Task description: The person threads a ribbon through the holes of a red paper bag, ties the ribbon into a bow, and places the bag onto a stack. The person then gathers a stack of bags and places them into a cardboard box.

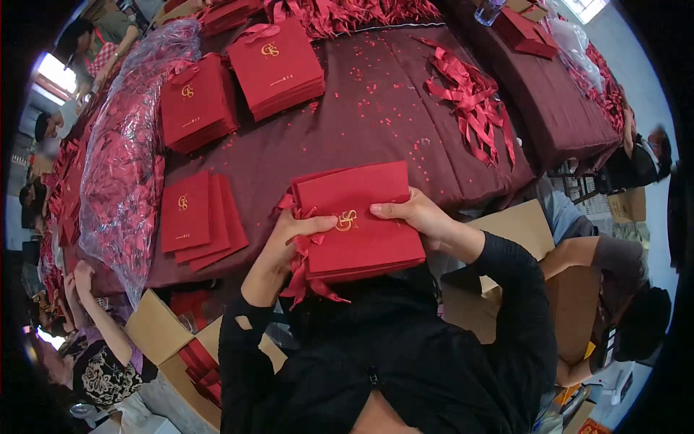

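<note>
Both of my hands grip a stack of red gift bags (361,249) with a gold monogram, held over the table's near edge. My left hand (282,242) closes on the left side, where red ribbon handles hang out, its thumb pressed on the top face. On the right side, my right hand (426,217) is wrapped round the edge with its thumb on top too. The fingers under the stack are hidden. Left of my hands lies a small fanned pile of red bags (191,217).
Two taller stacks, a left one (195,108) and a right one (278,69), stand on the maroon-covered table (347,123). Loose red ribbons (473,101) lie at right. A clear plastic bag (119,159) bulges along the left. Cardboard boxes (173,347) stand below; other people work on both sides.
</note>
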A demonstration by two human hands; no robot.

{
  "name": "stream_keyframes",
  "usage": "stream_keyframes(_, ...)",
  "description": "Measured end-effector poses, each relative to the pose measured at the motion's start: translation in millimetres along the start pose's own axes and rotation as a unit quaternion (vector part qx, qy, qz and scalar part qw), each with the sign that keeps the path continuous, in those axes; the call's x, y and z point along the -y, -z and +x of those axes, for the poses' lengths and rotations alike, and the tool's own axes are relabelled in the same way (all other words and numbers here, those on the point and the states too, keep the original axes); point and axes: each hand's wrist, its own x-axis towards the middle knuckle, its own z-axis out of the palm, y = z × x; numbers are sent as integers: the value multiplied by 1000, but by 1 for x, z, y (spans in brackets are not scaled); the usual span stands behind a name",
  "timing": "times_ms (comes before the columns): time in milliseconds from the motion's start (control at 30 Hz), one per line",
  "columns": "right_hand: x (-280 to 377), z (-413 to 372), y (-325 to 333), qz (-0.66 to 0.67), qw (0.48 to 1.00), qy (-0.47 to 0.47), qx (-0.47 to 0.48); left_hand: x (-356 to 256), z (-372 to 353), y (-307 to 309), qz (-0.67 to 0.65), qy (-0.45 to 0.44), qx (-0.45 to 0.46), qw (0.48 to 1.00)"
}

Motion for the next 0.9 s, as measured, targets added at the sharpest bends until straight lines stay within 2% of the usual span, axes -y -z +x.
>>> stream_keyframes(33, -4, 0, 2, 3, 1000, -14, -24, 1, 4, 2, 2, -2, 4, 1000)
stream_keyframes(100, -1, -4, 5, 6, 998, -25, -51, 6, 14, 12, 12, 33, 105, 994)
stream_keyframes(133, 3, -7, 6, 7, 998, -17, -58, 9, 19, 17, 14, 30, 108, 994)
stream_keyframes(200, 13, -10, 14, 47, 996, 1, -71, 14, 25, 26, -122, 58, 148, 980)
stream_keyframes(233, 25, -5, 21, 86, 993, 12, -74, 10, 27, 28, -50, -22, 113, 992)
stream_keyframes(267, 36, 3, 30, 103, 989, 56, -90, 5, 27, 23, -55, -94, 85, 990)
stream_keyframes(300, 53, 12, 39, 179, 979, 67, -66, 1, 26, 18, -60, -165, 56, 983)
stream_keyframes(333, 67, 27, 48, 219, 965, 116, -80, 4, 32, 26, -33, -203, 4, 979)
stream_keyframes(400, 89, 78, 73, 241, 934, 238, -115, 19, 45, 34, 18, -231, -104, 967)
stream_keyframes(433, 99, 101, 78, 264, 917, 257, -150, 25, 48, 33, 42, -215, -121, 968)
stream_keyframes(467, 109, 126, 81, 287, 899, 276, -184, 36, 54, 36, 93, -246, -125, 957)
stream_keyframes(533, 117, 185, 95, 351, 861, 320, -182, 52, 57, 36, 148, -303, -129, 932)
stream_keyframes(600, 118, 239, 109, 393, 833, 315, -228, 62, 61, 41, 186, -330, -132, 916)
stream_keyframes(633, 123, 232, 84, 417, 806, 288, -306, 64, 63, 43, 223, -354, -136, 898)
stream_keyframes(700, 120, 261, 93, 431, 812, 275, -282, 62, 61, 40, 231, -347, -143, 898)
stream_keyframes(800, 119, 250, 82, 405, 843, 261, -241, 53, 57, 26, 252, -309, -155, 904)
stream_keyframes(867, 131, 186, 52, 256, 930, 136, -226, 42, 64, 22, 268, -280, -157, 908)
stream_keyframes(900, 132, 190, 74, 223, 951, 84, -197, 38, 71, 19, 296, -300, -141, 896)
